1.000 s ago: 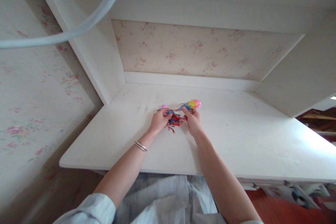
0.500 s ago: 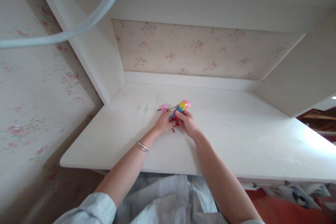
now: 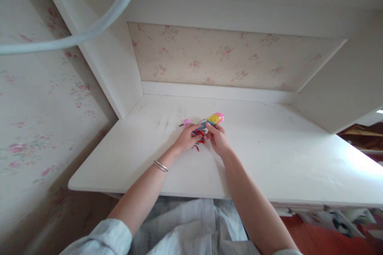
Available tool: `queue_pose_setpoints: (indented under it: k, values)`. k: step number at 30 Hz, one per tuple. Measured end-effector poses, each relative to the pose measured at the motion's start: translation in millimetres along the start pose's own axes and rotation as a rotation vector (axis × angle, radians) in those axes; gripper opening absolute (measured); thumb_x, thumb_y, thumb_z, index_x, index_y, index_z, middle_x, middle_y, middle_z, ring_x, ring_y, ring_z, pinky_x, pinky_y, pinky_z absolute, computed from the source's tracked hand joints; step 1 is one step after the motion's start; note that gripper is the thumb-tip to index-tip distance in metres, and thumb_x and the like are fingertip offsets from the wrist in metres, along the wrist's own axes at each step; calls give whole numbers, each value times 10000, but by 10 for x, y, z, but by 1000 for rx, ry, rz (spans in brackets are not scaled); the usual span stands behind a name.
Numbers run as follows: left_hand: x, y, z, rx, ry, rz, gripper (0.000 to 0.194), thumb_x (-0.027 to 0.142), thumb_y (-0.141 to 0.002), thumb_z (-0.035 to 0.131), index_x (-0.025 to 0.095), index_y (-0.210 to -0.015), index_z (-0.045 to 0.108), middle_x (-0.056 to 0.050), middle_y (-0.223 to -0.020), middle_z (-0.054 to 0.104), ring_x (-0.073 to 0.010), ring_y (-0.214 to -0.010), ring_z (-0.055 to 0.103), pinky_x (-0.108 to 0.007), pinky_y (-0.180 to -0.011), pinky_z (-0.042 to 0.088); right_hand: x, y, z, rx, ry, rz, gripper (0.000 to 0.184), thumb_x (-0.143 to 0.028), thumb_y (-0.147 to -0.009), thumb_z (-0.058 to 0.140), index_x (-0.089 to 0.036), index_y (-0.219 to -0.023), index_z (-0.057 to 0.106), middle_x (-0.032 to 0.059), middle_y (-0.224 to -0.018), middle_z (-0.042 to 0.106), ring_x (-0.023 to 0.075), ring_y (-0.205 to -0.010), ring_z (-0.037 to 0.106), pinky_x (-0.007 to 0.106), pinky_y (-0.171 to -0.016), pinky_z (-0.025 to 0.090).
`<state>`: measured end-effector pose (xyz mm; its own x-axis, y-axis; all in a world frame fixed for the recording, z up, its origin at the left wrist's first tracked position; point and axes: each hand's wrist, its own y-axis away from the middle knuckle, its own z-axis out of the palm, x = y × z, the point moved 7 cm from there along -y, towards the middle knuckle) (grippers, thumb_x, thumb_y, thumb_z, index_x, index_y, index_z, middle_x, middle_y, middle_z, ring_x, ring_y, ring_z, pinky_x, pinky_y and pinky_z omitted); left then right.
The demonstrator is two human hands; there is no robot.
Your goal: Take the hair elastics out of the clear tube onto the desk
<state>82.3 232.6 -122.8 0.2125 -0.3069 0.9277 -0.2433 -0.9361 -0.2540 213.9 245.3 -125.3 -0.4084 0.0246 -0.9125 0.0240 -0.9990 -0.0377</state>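
A small heap of red and blue elastic bands point(image 3: 201, 136) lies on the white desk point(image 3: 269, 159), between my two hands. My left hand point(image 3: 187, 139) rests on the heap's left side with its fingers curled into the bands. My right hand point(image 3: 218, 137) grips the near end of a clear tube point(image 3: 214, 118) filled with pink, yellow and blue bands, which points away to the right. A silver bangle point(image 3: 160, 166) sits on my left wrist.
A small pink cap point(image 3: 187, 122) lies on the desk just behind my left hand. The desk sits in a white alcove with side walls, a shelf above and floral wallpaper at the back. A pale hose crosses the upper left.
The hands came together over the heap half a second ago, then parted a little. The tube swung from pointing right to more upright and back toward the right.
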Motion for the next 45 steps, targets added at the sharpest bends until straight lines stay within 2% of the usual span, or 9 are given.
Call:
queue_pose_setpoints:
  k: [5,10,15,18,21,25,29,34,45]
  values:
    - [30,8,-40,39,115,-22,470,193,-789,608,176,-1252,533,-88,-1066,578,-90,-625,607,-176,-479,497,6,-5,-14,5,-47,48,330,-388,-698,765,-194,-630,507,-70,-435,401,72,-418,343,222,-403,289]
    - [138,27,71,-81,101,24,613,164,-755,635,228,-1342,470,-73,-1069,563,-99,-667,605,-207,-551,537,-5,89,160,-150,-31,76,295,-369,-717,753,-190,-647,529,-74,-446,382,60,-415,305,213,-407,291]
    - [143,58,147,-143,99,14,755,163,-755,616,281,-1437,314,-101,-1149,539,-112,-686,589,-201,-481,527,-8,165,267,-217,9,120,326,-387,-663,782,-179,-837,601,-28,-612,556,91,-511,476,212,-452,364]
    - [119,55,141,-142,82,-10,698,143,-748,588,280,-1400,380,-125,-1251,480,-120,-715,591,-187,-448,518,-10,183,293,-249,3,157,380,-394,-630,796,-175,-883,617,21,-771,635,148,-659,586,249,-552,451]
    - [94,43,125,-130,80,-41,635,130,-736,572,247,-1347,447,-144,-1319,406,-129,-723,604,-195,-424,518,-26,186,300,-265,-7,152,357,-393,-633,794,-173,-857,624,13,-740,624,140,-641,580,251,-557,449]
    - [109,40,148,-160,142,-44,612,122,-739,563,228,-1329,443,-129,-1234,464,-147,-731,625,-189,-415,517,-35,157,262,-233,21,103,292,-389,-676,774,-174,-741,587,-54,-530,460,65,-451,390,214,-425,308]
    - [128,53,176,-207,218,-69,625,106,-752,557,207,-1349,401,-79,-996,584,-152,-727,631,-164,-435,510,-23,109,201,-184,55,55,302,-404,-690,763,-184,-707,557,-70,-497,382,57,-426,269,226,-395,205]
    - [86,76,148,-165,257,-126,655,80,-729,574,203,-1347,396,-87,-995,594,-180,-785,642,-183,-444,518,-17,44,79,-80,23,23,367,-409,-689,760,-202,-597,472,-71,-454,354,71,-424,301,236,-414,250]
    - [86,84,108,-137,280,-167,694,87,-750,574,240,-1388,351,-100,-1035,617,-175,-759,659,-144,-428,478,-26,-12,-36,0,-32,70,333,-430,-664,766,-201,-663,524,-82,-440,383,65,-406,321,226,-409,278]
